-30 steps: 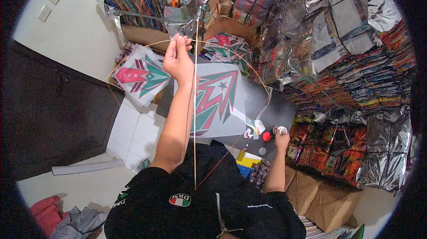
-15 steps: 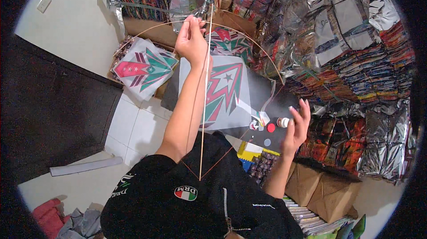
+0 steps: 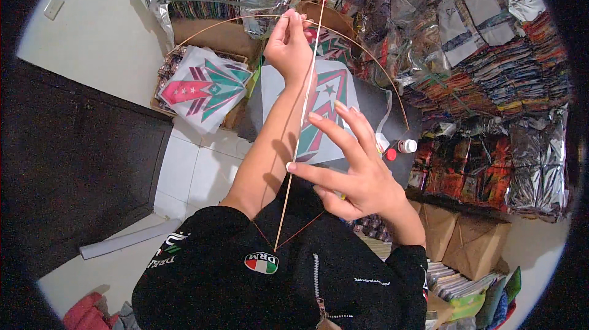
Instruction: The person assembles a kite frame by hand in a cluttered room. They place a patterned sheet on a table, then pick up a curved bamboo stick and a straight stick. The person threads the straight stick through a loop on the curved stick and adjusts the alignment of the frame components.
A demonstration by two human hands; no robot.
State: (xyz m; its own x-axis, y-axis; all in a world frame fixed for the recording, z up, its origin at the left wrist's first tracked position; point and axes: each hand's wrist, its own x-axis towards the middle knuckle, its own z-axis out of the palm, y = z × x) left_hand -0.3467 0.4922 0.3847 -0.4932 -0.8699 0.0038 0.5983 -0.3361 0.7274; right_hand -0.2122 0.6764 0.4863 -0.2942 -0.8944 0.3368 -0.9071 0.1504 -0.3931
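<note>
A light kite frame stands in front of me, made of a long straight stick (image 3: 282, 216) and a thin bowed stick (image 3: 362, 50) crossing near its top. My left hand (image 3: 288, 54) is closed in a pinch on the bowed stick, just left of the crossing. Fine string (image 3: 300, 229) runs from the straight stick's lower tip, which is against my black shirt. My right hand (image 3: 362, 173) has its fingers spread and holds nothing. One of its fingertips is at the straight stick; I cannot tell whether it touches. Behind lies a white sheet (image 3: 334, 100) with a pink and green star design.
The sheet rests on a dark table (image 3: 250, 122). A small white bottle (image 3: 407, 146) and a red cap (image 3: 391, 155) stand on its right side. Another patterned sheet (image 3: 205, 90) lies over a box at the left. Wrapped bundles (image 3: 491, 84) are stacked high on the right.
My right hand has come left from beside the bottle to the straight stick. My left hand has shifted right and up with the frame, whose upper end tilts further right.
</note>
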